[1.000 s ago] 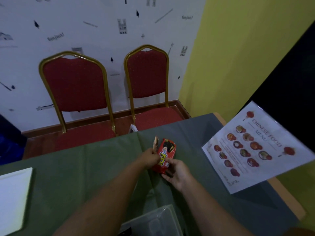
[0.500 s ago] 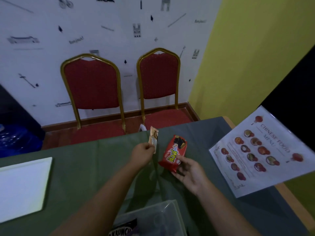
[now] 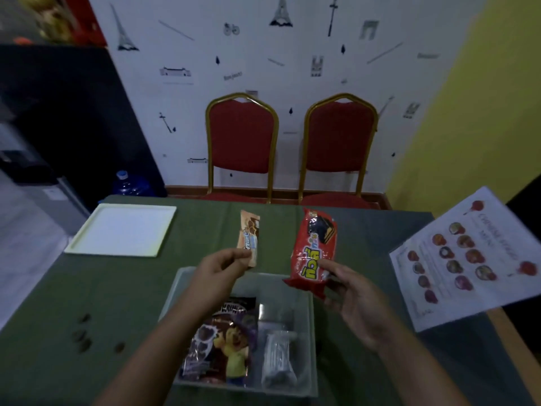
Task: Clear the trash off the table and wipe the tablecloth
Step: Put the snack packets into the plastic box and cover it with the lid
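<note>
Pinching the slim orange wrapper (image 3: 249, 238) upright in my left hand (image 3: 218, 271), long axis pointing away. My right hand (image 3: 349, 291) grips the red biscuit packet (image 3: 316, 253) (also lengthwise, tilted slightly) above the clear bin (image 3: 310, 317).

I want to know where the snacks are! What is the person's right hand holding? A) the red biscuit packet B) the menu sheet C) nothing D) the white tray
A: the right hand grips the red biscuit packet by its lower end, above the clear plastic bin; the left hand holds a small orange wafer wrapper.
</note>
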A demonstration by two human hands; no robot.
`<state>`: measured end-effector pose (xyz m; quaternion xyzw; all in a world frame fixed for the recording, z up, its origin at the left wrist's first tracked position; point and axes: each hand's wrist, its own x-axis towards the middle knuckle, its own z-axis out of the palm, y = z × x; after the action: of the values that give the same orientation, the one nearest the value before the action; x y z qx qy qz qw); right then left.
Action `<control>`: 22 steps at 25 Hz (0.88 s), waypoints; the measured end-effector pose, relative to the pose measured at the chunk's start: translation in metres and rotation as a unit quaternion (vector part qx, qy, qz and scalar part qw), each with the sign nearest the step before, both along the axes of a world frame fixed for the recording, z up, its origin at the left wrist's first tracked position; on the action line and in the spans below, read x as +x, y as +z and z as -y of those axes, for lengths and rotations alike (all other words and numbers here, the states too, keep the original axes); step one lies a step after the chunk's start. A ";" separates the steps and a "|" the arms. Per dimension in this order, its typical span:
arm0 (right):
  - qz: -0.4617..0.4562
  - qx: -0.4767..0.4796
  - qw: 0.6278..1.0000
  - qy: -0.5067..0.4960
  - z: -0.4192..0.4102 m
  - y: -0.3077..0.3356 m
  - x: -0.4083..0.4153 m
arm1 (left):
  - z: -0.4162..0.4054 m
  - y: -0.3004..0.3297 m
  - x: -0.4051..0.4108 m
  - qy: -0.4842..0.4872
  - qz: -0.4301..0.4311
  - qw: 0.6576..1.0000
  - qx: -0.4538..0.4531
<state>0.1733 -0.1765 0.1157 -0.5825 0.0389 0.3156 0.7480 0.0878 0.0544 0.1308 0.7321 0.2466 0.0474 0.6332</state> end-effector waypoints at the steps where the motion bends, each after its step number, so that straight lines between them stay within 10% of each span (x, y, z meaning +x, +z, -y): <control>1: 0.012 -0.018 1.000 0.023 0.003 -0.002 -0.009 | 0.008 0.002 -0.015 0.007 -0.005 1.000 0.005; 17: 0.059 -0.230 0.926 0.292 -0.027 -0.028 -0.076 | 0.026 -0.050 -0.106 -0.032 -0.173 0.969 0.173; 22: -0.056 -0.228 0.932 0.276 -0.050 -0.043 -0.081 | 0.023 -0.048 -0.086 -0.094 -0.262 0.927 0.249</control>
<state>0.0924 -0.1269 0.0725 -0.7063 -0.0108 0.5244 0.4754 0.0019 0.0312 0.0828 0.8724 0.3141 -0.1466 0.3447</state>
